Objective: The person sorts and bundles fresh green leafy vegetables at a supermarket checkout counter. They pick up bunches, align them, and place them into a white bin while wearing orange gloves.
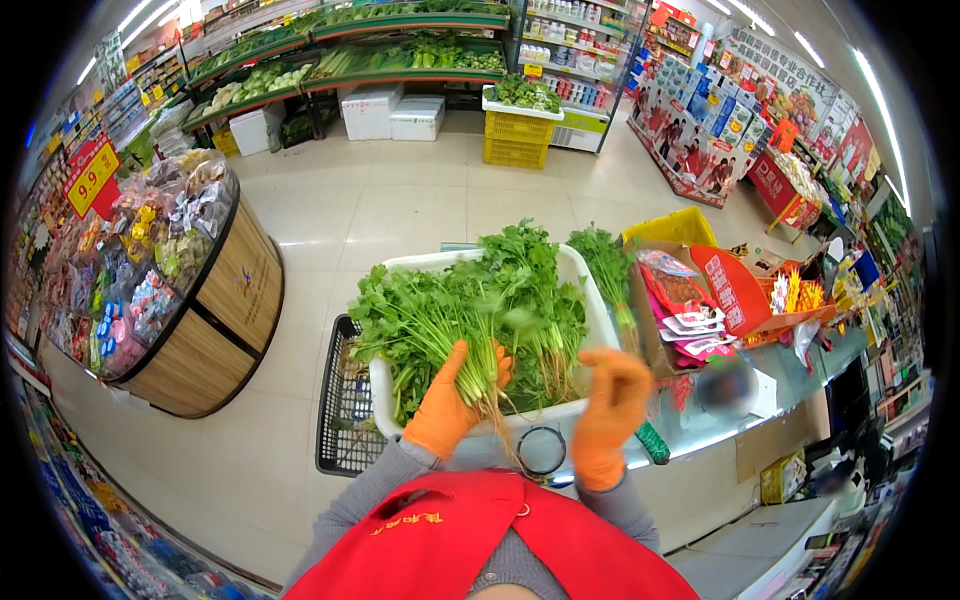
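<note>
My left hand (pixel 444 409), in an orange rubber glove, grips a bunch of leafy coriander (pixel 442 330) by its stems. Pale roots hang from the bunch toward my red apron (pixel 480 532). Beneath it is a white plastic tub (pixel 604 319) heaped with more coriander (pixel 525 262), some with brown roots showing. My right hand (pixel 611 420), gloved the same way, is raised at the tub's right front corner. Its fingers are curled and blurred by motion, so I cannot tell whether they pinch anything. A thin black ring (pixel 541 450) lies between my hands on the glass counter.
A black plastic crate (pixel 337 442) sits left of the tub. On the right are a tied coriander bunch (pixel 611 270), a cardboard box (pixel 656 330) of packaged snacks, a yellow crate (pixel 675 225) and a green-wrapped roll (pixel 652 442). A round wooden snack display (pixel 232 315) stands farther left.
</note>
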`<state>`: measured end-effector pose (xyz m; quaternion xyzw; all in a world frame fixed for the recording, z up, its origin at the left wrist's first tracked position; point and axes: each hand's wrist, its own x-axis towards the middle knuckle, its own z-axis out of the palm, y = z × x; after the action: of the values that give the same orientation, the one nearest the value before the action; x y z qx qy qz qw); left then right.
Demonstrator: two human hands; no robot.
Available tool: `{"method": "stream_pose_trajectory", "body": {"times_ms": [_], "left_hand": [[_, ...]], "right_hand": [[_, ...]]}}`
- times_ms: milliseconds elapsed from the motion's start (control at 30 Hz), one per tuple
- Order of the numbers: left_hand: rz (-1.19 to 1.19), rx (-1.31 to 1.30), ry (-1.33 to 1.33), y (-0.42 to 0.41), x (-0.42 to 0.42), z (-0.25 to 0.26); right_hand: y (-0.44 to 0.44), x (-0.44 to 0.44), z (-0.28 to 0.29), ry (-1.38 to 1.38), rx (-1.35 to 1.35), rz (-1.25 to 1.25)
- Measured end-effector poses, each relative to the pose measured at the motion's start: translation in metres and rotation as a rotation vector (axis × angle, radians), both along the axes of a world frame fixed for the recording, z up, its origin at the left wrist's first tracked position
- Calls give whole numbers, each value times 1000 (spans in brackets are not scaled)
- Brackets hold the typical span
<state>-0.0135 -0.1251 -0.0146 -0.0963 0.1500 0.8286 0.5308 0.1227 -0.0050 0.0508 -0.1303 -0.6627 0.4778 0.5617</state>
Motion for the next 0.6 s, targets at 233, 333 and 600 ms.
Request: {"method": "stream_pose_trajectory", "body": {"times_ms": [233, 333, 600], "left_hand": [[-38, -257, 275, 5, -5, -9], [-1, -114, 71, 4, -7, 0], [153, 331, -128, -32, -17, 33]], "right_hand": [[42, 34, 32, 99, 87, -369], [46, 34, 22, 27, 168, -369], [11, 5, 4, -207, 461, -117]]}}
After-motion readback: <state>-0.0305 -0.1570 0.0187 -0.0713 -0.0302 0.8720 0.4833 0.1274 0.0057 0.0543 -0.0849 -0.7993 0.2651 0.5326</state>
